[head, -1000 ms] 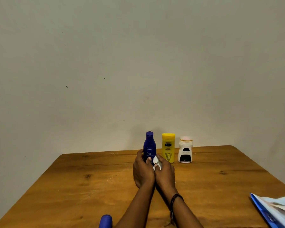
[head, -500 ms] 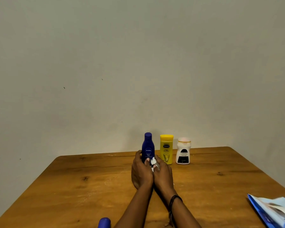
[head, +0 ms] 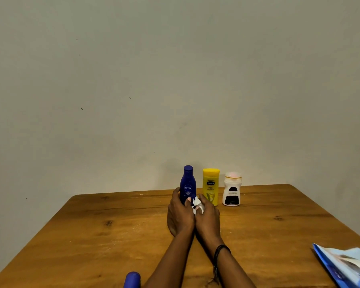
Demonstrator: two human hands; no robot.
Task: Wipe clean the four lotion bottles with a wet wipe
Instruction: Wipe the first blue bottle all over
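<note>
Head view: three upright bottles (head: pixel 211 187), blue bottle (head: pixel 188 181) in left hand's (head: pixel 180 217) grip, one wipe (head: pixel 196 202) in right hand's (head: pixel 207 220) grip.

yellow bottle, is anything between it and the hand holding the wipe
Nothing visible. The right hand, pinching the wet wipe, sits just in front of the yellow bottle with no object between. The blue bottle, gripped by the left hand, stands beside that path, not across it.

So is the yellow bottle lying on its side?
No, the yellow bottle stands upright between the blue bottle and the white bottle.
</note>
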